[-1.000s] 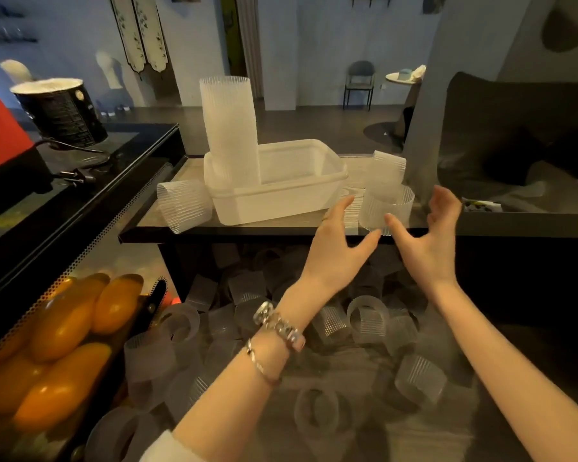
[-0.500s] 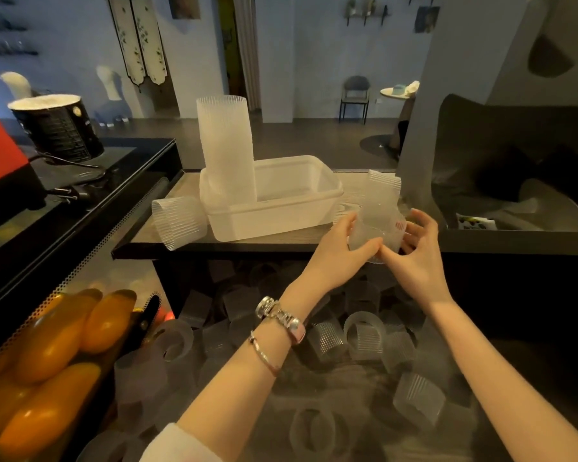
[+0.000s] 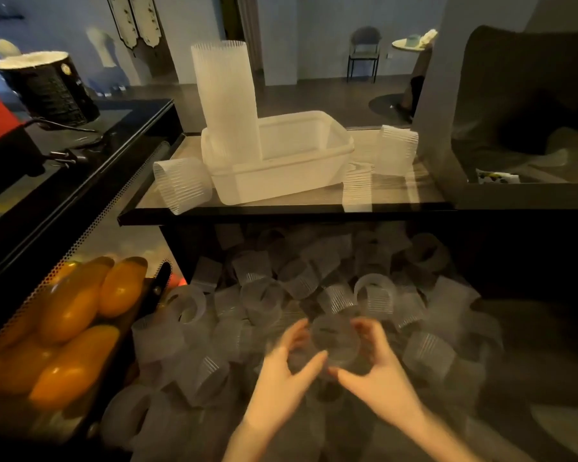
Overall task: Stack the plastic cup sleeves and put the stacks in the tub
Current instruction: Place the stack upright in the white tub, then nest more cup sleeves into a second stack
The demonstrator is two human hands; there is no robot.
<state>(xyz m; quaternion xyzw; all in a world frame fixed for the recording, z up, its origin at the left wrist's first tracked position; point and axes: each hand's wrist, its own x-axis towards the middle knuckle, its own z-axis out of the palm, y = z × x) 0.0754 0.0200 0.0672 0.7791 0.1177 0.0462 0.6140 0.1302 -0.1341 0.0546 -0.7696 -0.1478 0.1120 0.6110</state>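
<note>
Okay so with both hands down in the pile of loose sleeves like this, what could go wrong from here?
1. The tall stack stands far above the tub rim at one end; a bump might topple it.
2. The side-lying stack rests near the shelf edge and may roll off.
3. The left hand and right hand grip a blurred sleeve; it could slip.

Dim indoor light; shelf top brightest, bin below in deep shadow. Both hands [image 3: 334,358] motion-blurred, outlines smeared. Wide-angle bowing at frame edges. Background soft, bluish. Soft reflections on glossy shelf.
</note>
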